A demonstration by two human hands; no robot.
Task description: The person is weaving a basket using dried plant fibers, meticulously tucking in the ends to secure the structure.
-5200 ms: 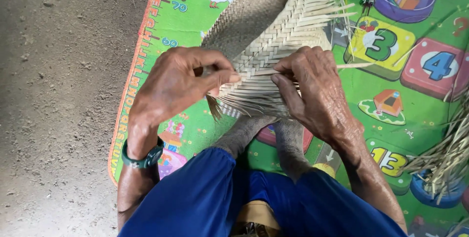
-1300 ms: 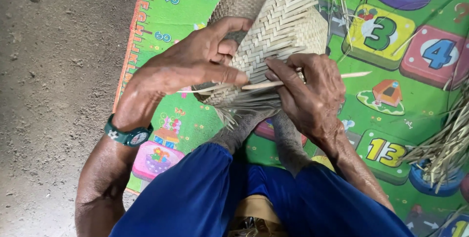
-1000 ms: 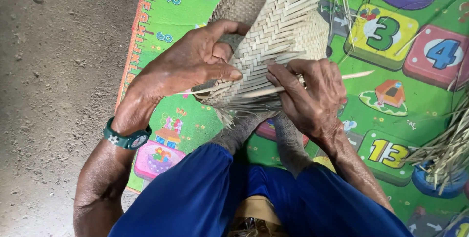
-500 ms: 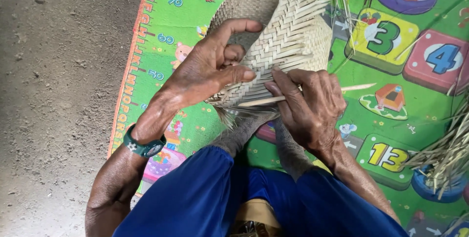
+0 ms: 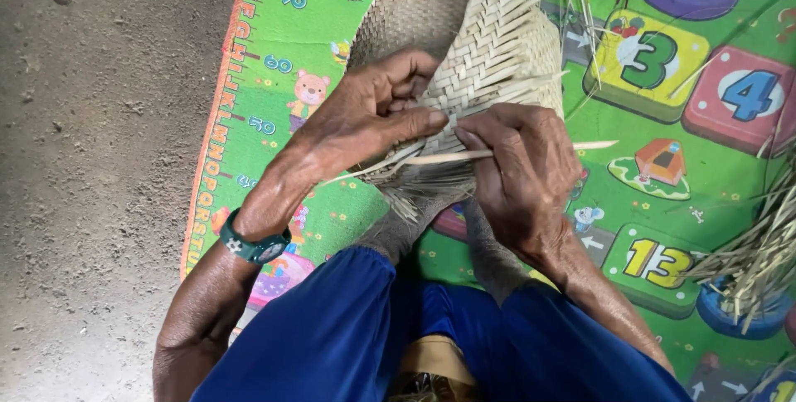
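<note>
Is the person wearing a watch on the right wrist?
No, the green watch sits on the left wrist; the right hand has a bare wrist.

**Hidden and cut off**

The woven basket (image 5: 464, 46) runs past the top edge, so its far rim is not in view. The left hand (image 5: 365, 124) covers part of its weave, and the fingertips tuck out of sight among the strips. The loose straw bundle (image 5: 759, 257) is cut by the right edge — its length cannot be told. The play mat (image 5: 274, 112) continues beyond the frame.
</note>
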